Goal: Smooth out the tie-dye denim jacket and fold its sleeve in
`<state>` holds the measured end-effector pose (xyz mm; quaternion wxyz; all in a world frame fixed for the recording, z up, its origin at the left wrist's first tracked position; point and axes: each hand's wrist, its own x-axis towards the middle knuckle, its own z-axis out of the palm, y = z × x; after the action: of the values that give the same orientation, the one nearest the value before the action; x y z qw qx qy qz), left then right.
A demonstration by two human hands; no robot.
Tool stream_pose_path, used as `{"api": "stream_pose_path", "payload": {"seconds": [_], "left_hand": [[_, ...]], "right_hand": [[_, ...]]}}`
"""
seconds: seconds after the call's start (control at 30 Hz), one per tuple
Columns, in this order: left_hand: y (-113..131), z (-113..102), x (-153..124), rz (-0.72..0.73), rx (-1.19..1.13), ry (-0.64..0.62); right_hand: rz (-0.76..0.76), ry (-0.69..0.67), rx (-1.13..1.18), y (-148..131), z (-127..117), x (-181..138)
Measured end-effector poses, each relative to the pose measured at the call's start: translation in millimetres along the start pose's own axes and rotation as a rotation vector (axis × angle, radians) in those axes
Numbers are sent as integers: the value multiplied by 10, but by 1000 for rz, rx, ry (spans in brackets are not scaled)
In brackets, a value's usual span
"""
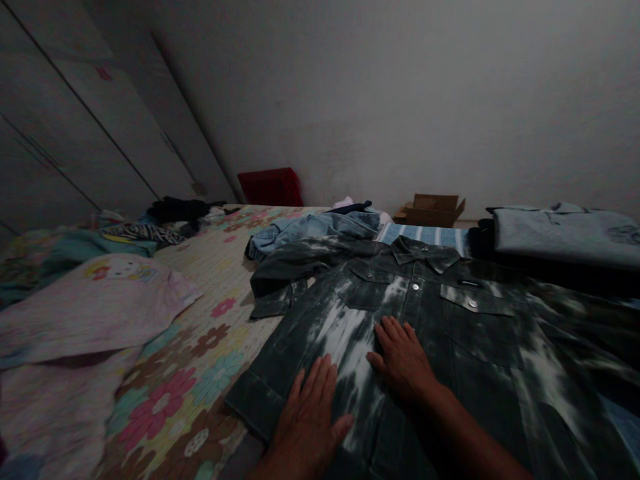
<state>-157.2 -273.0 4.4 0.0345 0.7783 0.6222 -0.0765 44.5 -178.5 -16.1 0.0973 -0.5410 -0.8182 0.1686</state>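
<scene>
A dark grey denim jacket [480,347] with white bleached streaks lies front side up, spread wide before me, its collar at the far end. My left hand [313,413] rests flat on the lower left front panel, fingers stretched out and thumb apart. Farther up, near the button placket, my right hand [403,353] lies palm down with its fingers spread. Neither hand grips the cloth. The sleeve on the left is bent outward over the bed; the one on the right runs out toward the frame's edge.
A flowered bedspread [210,340] lies beneath. Pink printed clothing [115,300] is at left, with dark clothes [180,210] behind it. Light blue jeans [310,227] lie past the jacket. Folded grey garments [565,233] are stacked at right. A cardboard box [433,210] and red object [270,187] stand by the wall.
</scene>
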Motion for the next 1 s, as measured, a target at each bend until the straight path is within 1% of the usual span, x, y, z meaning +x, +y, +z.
{"api": "stream_pose_path", "payload": {"seconds": [0.13,0.37,0.47,0.6,0.73,0.9,1.0], "left_hand": [[-42,87,-32,-2,29,49],[-96,226,-53,-5,94,186],[-149,287,-74,30,128,268],[-240,345,-113,102,148,360],[-345,424,-131,145,198,398],[-467,605,-127,180,208,449],[-472,619,-123,182,227,463]], "right_hand": [[5,4,7,-16,-16,-6],[8,-19,17,-18,-42,-4],[16,-38,15,-23,-53,-1],[9,-17,22,-21,-38,6],[7,-14,24,-13,-15,9],[11,-21,22,-10,4,19],[8,-9,23,-12,12,22]]}}
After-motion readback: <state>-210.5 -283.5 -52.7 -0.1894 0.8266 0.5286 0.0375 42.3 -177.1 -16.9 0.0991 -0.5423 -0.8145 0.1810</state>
